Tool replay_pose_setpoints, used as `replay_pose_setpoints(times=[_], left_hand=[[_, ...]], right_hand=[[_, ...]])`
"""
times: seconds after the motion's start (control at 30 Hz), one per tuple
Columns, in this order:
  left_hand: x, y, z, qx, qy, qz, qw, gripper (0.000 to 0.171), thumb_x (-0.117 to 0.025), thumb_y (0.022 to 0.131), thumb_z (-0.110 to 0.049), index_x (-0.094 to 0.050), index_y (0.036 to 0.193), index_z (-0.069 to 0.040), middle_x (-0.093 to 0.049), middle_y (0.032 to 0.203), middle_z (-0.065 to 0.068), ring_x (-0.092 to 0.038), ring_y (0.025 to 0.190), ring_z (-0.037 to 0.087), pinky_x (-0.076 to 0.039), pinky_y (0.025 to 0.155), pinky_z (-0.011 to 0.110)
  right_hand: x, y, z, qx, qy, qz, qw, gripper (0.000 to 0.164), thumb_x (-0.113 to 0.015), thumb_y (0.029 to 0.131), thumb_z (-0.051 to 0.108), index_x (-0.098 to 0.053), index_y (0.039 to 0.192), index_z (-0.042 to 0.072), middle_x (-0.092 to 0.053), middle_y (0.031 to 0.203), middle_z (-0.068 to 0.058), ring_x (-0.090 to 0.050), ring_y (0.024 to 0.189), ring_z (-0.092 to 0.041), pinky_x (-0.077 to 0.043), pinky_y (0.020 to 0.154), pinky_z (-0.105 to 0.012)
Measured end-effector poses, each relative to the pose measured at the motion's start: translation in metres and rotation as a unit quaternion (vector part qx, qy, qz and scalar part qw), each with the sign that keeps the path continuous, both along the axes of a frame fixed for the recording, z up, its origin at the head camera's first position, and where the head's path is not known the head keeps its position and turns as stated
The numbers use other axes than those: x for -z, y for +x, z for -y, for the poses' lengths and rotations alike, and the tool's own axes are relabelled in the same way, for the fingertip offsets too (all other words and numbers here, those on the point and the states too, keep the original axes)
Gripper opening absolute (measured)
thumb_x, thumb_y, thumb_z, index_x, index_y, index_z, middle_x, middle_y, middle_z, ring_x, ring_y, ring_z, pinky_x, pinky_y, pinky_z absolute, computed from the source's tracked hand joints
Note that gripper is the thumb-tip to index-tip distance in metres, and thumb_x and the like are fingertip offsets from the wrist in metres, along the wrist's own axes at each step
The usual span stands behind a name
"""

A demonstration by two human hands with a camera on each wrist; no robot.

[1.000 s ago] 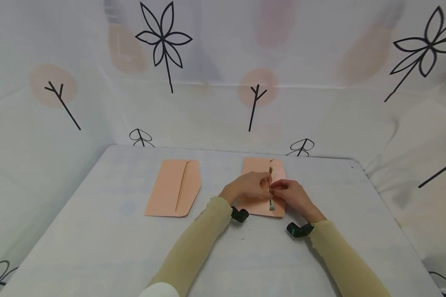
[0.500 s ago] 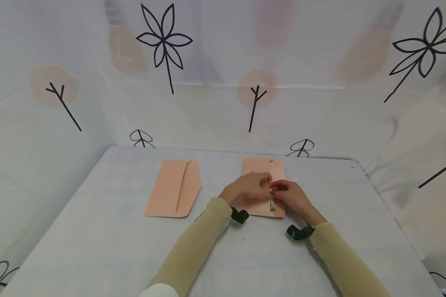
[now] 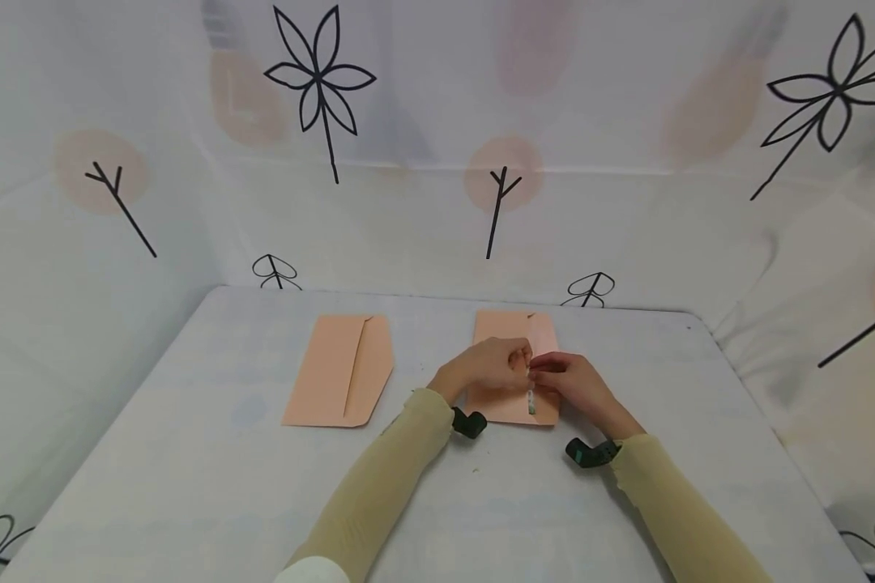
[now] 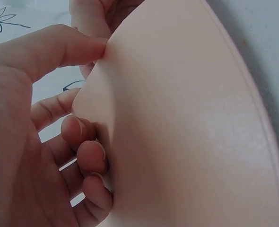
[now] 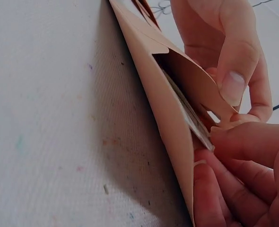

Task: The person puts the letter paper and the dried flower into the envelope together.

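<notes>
A peach paper envelope (image 3: 494, 325) lies under both hands, right of the table's middle in the head view. My left hand (image 3: 487, 363) pinches the edge of its opening between thumb and finger, lifting that side so the mouth gapes in the right wrist view. The other left fingers curl against the paper in the left wrist view. Inside the mouth are thin pale slips of paper (image 5: 189, 111) with some green print; their kind is unclear. My right hand (image 3: 574, 387) pinches the edge of these slips, its lower fingers along the envelope. Most of the slips are hidden inside.
A second peach envelope (image 3: 326, 368) lies flat to the left, its flap side unfolded to the right. Both stand on a white cloth-covered table (image 3: 437, 494). A patterned curtain (image 3: 408, 219) rises behind the table and along its sides.
The printed strip showing along the envelope's opening has gone from its upper part and looks narrower and paler at the lower part. Both hands stay nearly in place.
</notes>
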State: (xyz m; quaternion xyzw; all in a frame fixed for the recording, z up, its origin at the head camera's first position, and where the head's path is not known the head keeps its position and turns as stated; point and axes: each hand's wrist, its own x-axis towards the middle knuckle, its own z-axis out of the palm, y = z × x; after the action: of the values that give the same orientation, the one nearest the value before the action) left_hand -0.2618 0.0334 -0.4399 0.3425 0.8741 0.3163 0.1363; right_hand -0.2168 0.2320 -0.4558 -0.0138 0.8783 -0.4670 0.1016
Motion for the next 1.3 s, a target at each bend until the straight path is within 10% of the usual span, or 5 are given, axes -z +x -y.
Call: replay_pose_setpoints(times=[0.53, 1.3], left_hand=[[0.005, 0.000, 0.000, -0.004, 0.022, 0.015, 0.9996, 0.023, -0.074, 0.083, -0.033, -0.056, 0.096, -0.026, -0.052, 0.076, -0.004, -0.051, 0.073, 0.011, -0.036, 0.061, 0.024], [0.002, 0.009, -0.003, 0.000, -0.060, -0.016, 0.9980, 0.031, -0.076, 0.086, -0.035, -0.064, 0.113, -0.027, -0.051, 0.078, -0.004, -0.051, 0.085, 0.012, -0.041, 0.076, 0.028]], right_hand=[[-0.002, 0.001, 0.003, -0.006, 0.009, 0.002, 1.000, 0.028, -0.066, 0.093, 0.013, -0.068, 0.118, 0.001, -0.071, 0.110, -0.010, -0.063, 0.093, -0.019, -0.050, 0.078, -0.029], [-0.003, 0.009, -0.011, 0.009, -0.017, 0.005, 1.000, 0.027, -0.065, 0.093, 0.008, -0.067, 0.120, 0.002, -0.068, 0.115, -0.010, -0.057, 0.105, -0.024, -0.049, 0.085, -0.031]])
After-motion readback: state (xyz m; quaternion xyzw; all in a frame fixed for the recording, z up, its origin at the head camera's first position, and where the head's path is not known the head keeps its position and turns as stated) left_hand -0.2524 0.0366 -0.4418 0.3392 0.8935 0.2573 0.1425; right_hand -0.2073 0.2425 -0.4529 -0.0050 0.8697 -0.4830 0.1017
